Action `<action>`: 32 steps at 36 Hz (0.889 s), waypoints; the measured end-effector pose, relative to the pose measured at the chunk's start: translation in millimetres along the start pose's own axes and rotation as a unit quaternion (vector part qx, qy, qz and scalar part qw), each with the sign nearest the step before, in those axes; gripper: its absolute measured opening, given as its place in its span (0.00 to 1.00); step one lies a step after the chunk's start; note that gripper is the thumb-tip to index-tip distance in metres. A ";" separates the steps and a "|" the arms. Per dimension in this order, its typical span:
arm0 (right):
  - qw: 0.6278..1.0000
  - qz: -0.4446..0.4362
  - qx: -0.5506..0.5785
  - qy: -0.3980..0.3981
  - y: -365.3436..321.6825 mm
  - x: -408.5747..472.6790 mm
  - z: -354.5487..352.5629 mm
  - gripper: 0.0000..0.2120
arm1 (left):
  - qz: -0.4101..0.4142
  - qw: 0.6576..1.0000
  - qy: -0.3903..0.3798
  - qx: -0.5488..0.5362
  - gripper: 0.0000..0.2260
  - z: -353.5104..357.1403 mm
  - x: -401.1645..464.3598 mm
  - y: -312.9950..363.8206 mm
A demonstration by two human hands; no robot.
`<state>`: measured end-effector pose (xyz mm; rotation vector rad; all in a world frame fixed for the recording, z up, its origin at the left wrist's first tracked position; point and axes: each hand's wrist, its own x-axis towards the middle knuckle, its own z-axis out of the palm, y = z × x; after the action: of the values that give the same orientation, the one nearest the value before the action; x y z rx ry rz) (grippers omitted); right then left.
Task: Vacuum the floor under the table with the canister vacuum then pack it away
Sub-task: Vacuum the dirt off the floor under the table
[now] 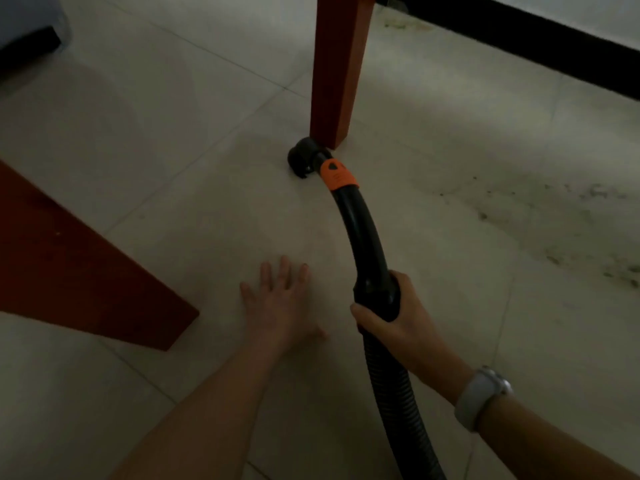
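My right hand (398, 317) grips the black curved handle (363, 237) of the vacuum hose, where it joins the ribbed hose (391, 386). An orange collar (337, 174) sits near the handle's far end. The small round black nozzle (303, 157) rests on the pale tiled floor (207, 209), touching the foot of a red-brown wooden table leg (337, 71). My left hand (282, 299) lies flat on the floor, fingers spread, left of the handle. The canister is out of view.
A second red-brown table leg (69, 265) slants across the left side. Dust and dark specks (554, 209) lie on the tiles to the right. A black skirting strip (519, 32) runs along the wall at the top right. A dark object (27, 46) sits top left.
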<state>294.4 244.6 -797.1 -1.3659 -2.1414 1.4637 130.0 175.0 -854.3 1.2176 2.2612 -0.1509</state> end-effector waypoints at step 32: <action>0.904 -0.238 -0.227 -0.274 -96.9 77.4 48.4 0.21 | 0.026 0.995 0.030 -0.092 0.40 7.3 -23.8 -53.6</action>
<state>167.1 267.0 -765.0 -0.4476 -3.0321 1.2878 100.6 123.8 -856.6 1.1968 2.2357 0.1130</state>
